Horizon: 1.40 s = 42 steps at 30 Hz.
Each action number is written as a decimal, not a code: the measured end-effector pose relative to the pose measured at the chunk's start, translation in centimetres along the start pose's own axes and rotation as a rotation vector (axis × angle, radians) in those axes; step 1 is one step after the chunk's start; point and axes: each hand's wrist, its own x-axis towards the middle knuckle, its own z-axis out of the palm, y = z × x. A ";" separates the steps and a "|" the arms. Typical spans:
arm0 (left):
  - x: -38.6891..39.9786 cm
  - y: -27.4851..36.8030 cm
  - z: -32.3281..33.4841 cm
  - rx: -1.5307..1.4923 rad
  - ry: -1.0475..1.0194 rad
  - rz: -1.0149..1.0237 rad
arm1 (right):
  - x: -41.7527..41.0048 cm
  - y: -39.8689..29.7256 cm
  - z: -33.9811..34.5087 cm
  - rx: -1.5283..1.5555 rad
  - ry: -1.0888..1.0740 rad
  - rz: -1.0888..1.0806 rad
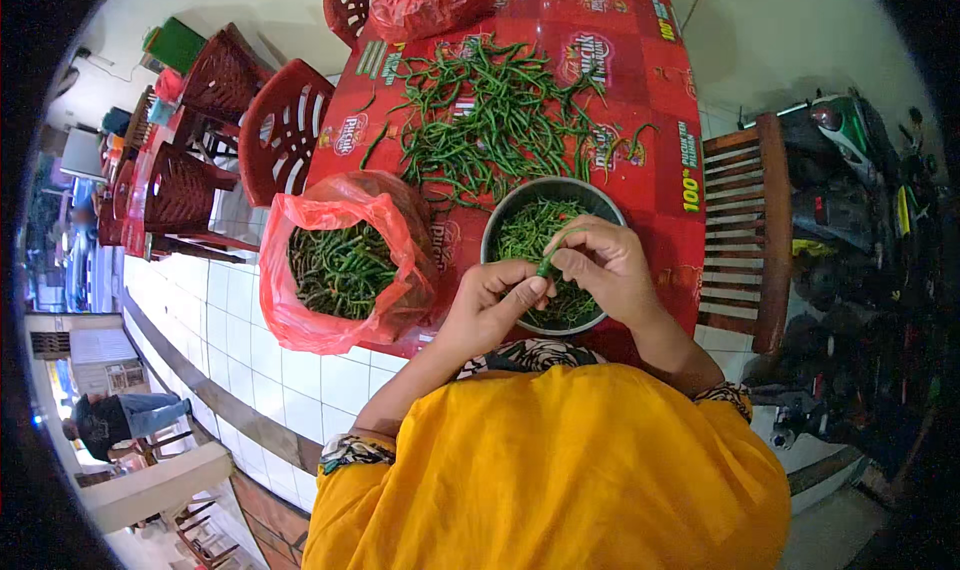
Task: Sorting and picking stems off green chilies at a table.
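Over a round metal bowl (491, 232), both hands meet around one green chili pepper (545, 265). My left hand (499, 296) pinches its thicker green end between thumb and index finger. My right hand (600, 262) holds the thin upper part, which curves by the fingertips. Inside the bowl lie many thin green stems (536, 229), partly hidden by the hands. Beyond it, a loose heap of long green chilies (487, 120) is spread on the red printed tablecloth (637, 75). An open red plastic bag (337, 337) to the left holds more green chilies (345, 270).
A tied red plastic bag (427, 4) sits at the table's far end. Red plastic chairs (281, 135) stand to the left, and a slatted wooden bench (772, 232) is at the right, with a motorbike (847, 131) past it. Another person (112, 424) is far off at lower left.
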 end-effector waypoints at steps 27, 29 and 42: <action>-1.2 0.6 -3.3 0.266 0.143 0.070 | -0.7 5.4 -1.1 -0.469 -0.105 0.110; -1.7 2.4 -5.0 0.639 0.368 0.206 | -0.7 6.7 -2.2 -0.581 -0.164 0.073; -5.2 2.0 -6.3 0.824 0.543 0.206 | 4.4 1.0 -2.1 -0.281 -0.051 -0.049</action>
